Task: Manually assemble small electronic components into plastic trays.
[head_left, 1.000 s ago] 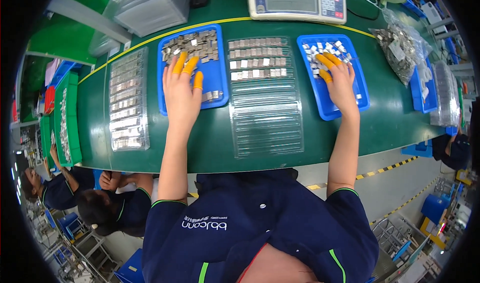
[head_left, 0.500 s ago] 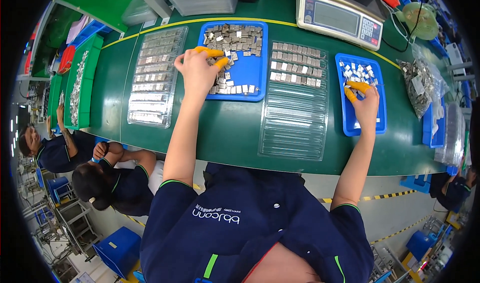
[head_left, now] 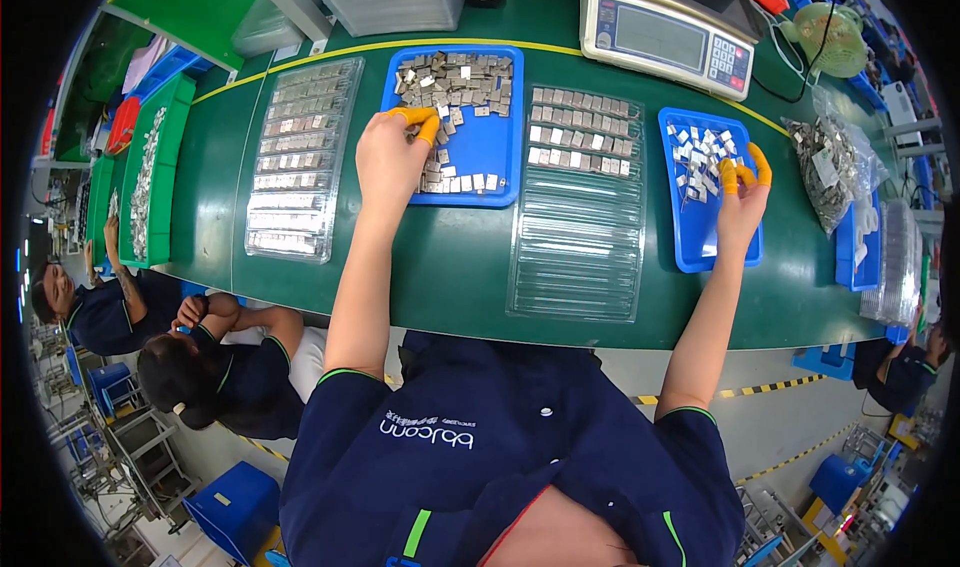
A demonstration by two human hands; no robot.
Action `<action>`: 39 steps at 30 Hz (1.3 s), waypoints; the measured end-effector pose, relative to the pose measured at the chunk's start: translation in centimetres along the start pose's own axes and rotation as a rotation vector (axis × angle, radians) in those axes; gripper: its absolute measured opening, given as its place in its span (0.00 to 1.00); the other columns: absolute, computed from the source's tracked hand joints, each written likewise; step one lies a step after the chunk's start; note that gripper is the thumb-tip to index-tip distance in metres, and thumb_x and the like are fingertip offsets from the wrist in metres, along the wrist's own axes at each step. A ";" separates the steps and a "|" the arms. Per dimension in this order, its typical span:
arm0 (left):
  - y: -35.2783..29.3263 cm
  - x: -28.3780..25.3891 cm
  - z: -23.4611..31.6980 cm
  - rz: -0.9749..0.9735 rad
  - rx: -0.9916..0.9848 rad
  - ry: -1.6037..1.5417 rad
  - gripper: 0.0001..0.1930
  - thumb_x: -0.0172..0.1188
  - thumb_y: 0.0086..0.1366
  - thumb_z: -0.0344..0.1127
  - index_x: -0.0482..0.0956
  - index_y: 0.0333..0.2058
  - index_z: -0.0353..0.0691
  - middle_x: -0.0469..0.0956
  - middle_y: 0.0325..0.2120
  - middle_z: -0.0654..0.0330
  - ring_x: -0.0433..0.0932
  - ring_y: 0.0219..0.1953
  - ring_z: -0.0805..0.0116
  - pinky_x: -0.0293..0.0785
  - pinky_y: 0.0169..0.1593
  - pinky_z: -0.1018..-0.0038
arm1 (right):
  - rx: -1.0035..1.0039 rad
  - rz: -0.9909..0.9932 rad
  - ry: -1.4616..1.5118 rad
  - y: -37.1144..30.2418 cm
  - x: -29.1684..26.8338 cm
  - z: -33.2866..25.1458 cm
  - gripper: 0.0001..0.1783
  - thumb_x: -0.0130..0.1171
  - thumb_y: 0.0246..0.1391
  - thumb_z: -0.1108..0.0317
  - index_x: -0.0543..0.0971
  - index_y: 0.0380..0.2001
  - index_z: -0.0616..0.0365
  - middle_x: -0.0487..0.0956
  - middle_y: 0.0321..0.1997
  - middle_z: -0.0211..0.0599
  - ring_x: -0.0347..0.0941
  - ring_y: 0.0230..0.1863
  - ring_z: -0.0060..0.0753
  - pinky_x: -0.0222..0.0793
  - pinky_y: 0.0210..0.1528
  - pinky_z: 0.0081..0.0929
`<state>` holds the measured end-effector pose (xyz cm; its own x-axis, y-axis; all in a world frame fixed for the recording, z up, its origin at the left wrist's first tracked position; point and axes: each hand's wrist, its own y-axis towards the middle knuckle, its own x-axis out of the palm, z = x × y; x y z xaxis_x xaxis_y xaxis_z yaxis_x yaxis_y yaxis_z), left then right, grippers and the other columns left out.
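Metal parts [head_left: 465,73] sit in the left blue tray [head_left: 482,145], upper centre; white parts [head_left: 711,149] in the right blue tray [head_left: 705,239], upper right. Left hand [head_left: 391,162]: fingertips since drawn together at the pile, can't tell if clamped on anything. Right hand [head_left: 742,212]: fingers now fanned wider, grip unclear. So both are at piles, off the clear ribbed tray [head_left: 577,257], mid-frame, upper rows filled.

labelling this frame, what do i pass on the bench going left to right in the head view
Larger green bin, filled clear tray, left blue tray, partly filled clear tray, right blue tray, bag of parts
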<state>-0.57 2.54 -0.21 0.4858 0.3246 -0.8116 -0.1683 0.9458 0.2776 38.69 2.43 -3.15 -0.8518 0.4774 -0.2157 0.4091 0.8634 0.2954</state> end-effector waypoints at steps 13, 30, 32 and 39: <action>-4.4 -1.2 2.7 -0.403 -0.371 -1.220 0.11 0.61 0.52 0.23 0.76 0.36 0.28 0.78 0.32 0.54 0.78 0.34 0.69 0.75 0.39 0.79 | 0.096 -0.027 0.056 -3.2 1.4 -4.8 0.10 0.58 0.47 0.79 0.77 0.35 0.72 0.78 0.30 0.41 0.75 0.25 0.25 0.72 0.31 0.17; -8.0 0.9 5.0 -0.495 -0.458 -1.451 0.11 0.60 0.52 0.22 0.76 0.37 0.26 0.78 0.31 0.52 0.79 0.32 0.68 0.75 0.38 0.79 | 0.245 -0.410 0.338 -12.5 9.6 -10.6 0.10 0.60 0.44 0.81 0.77 0.33 0.67 0.76 0.38 0.38 0.73 0.42 0.28 0.68 0.47 0.22; -8.0 0.8 4.8 -0.517 -0.449 -1.444 0.11 0.60 0.52 0.21 0.76 0.37 0.26 0.78 0.32 0.52 0.79 0.32 0.68 0.76 0.38 0.78 | 0.254 -0.429 0.296 -12.7 9.7 -10.5 0.09 0.59 0.44 0.81 0.78 0.32 0.67 0.76 0.39 0.39 0.72 0.42 0.29 0.67 0.48 0.23; -8.0 0.7 4.9 -0.482 -0.437 -1.407 0.11 0.60 0.51 0.21 0.76 0.36 0.26 0.78 0.31 0.52 0.78 0.32 0.68 0.75 0.39 0.78 | 0.184 -0.405 0.236 -12.5 9.6 -10.3 0.08 0.61 0.41 0.81 0.79 0.30 0.66 0.77 0.35 0.37 0.73 0.40 0.28 0.67 0.46 0.23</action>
<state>5.30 -4.76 -0.53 0.9100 -0.0230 0.4140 0.1285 0.9649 -0.2289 22.00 -5.45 0.68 -0.9962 0.0660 -0.0566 0.0627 0.9964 0.0578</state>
